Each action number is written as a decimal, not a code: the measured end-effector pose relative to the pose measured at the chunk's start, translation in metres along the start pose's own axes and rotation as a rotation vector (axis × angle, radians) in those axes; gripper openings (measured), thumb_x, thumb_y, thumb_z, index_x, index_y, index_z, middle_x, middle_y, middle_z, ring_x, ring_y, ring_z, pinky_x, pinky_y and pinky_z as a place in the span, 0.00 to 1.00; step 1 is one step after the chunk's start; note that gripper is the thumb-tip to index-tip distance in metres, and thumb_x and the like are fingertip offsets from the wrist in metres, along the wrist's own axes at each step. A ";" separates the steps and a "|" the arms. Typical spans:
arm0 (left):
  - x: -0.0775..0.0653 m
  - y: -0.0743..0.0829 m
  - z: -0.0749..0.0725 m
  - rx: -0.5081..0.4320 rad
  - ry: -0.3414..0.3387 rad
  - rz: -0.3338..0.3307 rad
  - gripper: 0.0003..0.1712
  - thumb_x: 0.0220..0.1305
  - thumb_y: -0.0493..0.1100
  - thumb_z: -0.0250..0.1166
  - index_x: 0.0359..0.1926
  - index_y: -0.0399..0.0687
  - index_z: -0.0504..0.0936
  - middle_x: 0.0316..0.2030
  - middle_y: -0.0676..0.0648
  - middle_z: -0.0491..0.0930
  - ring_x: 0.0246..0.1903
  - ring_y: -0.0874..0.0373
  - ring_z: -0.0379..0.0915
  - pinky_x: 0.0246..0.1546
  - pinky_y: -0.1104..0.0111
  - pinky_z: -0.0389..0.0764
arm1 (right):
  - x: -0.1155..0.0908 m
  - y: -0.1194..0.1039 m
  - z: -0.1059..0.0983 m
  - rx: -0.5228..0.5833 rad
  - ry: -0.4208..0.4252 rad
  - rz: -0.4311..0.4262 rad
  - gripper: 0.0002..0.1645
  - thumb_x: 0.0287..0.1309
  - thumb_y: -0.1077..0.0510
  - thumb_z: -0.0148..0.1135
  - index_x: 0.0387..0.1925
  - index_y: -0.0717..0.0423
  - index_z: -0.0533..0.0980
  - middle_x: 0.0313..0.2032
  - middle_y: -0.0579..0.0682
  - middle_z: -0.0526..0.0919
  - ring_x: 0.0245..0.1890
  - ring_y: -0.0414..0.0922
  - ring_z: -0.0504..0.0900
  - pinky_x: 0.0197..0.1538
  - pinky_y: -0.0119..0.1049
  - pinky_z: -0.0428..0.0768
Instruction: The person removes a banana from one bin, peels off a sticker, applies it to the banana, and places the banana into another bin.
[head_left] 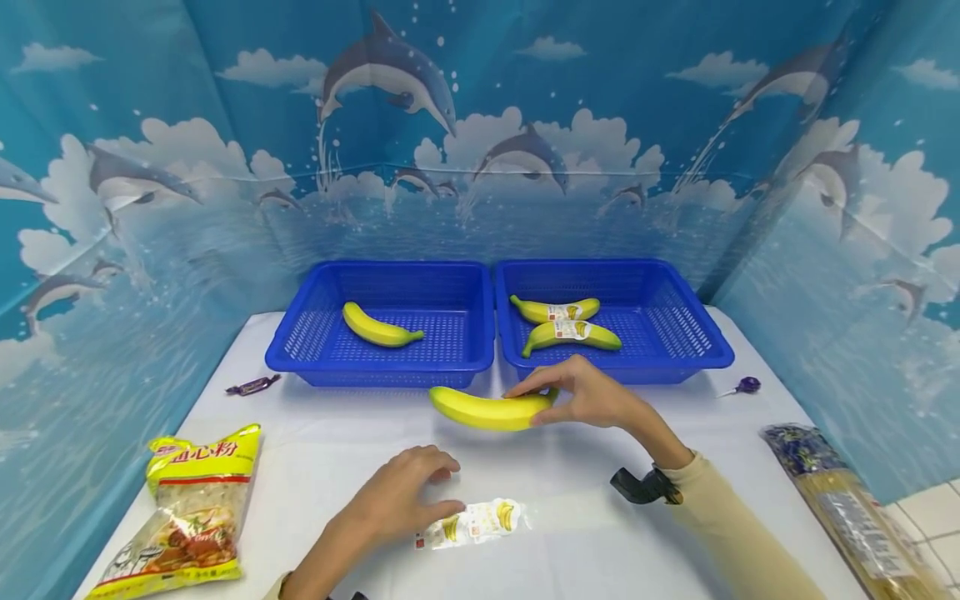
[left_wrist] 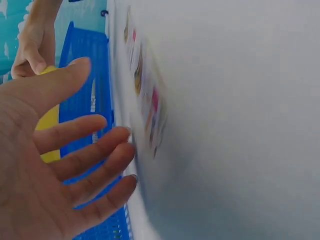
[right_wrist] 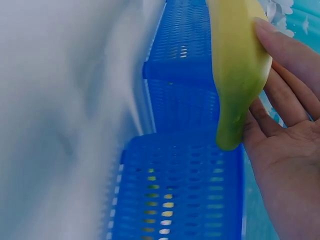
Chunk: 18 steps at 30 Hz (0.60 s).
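My right hand (head_left: 581,396) grips a yellow banana (head_left: 480,410) by its green stem end, holding it above the white table in front of the two blue baskets. In the right wrist view the thumb lies on one side of the banana (right_wrist: 237,65) and the fingers on the other. Nothing is in my left hand (head_left: 401,492); its fingers are spread and relaxed near a clear plastic wrapper (head_left: 487,521) with banana pictures, flat on the table. In the left wrist view that hand (left_wrist: 65,150) shows its open palm.
The left blue basket (head_left: 390,377) holds one bare banana (head_left: 378,327). Inside the right basket (head_left: 645,373) lie two bananas (head_left: 540,312) with paper labels. A wrapped candy (head_left: 253,385) and a yellow food bag (head_left: 198,508) lie left; a lollipop (head_left: 747,384) and a long package (head_left: 855,508), right.
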<state>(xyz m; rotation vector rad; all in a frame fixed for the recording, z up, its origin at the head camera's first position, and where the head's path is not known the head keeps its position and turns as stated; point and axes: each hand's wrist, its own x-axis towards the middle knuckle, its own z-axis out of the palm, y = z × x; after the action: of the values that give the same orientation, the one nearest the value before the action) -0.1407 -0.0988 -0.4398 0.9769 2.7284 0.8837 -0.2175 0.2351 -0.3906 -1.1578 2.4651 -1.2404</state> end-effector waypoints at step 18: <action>-0.008 0.014 0.020 0.085 -0.102 -0.104 0.35 0.43 0.51 0.90 0.52 0.49 0.85 0.38 0.61 0.72 0.41 0.65 0.65 0.50 0.62 0.79 | -0.018 0.034 0.026 0.097 -0.043 0.084 0.26 0.57 0.62 0.82 0.59 0.56 0.87 0.55 0.48 0.91 0.56 0.47 0.89 0.56 0.41 0.88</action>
<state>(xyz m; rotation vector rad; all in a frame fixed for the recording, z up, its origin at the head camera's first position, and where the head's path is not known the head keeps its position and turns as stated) -0.1216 -0.0853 -0.4491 0.8602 2.7213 0.6870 -0.2131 0.2437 -0.4354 -1.0348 2.3682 -1.2819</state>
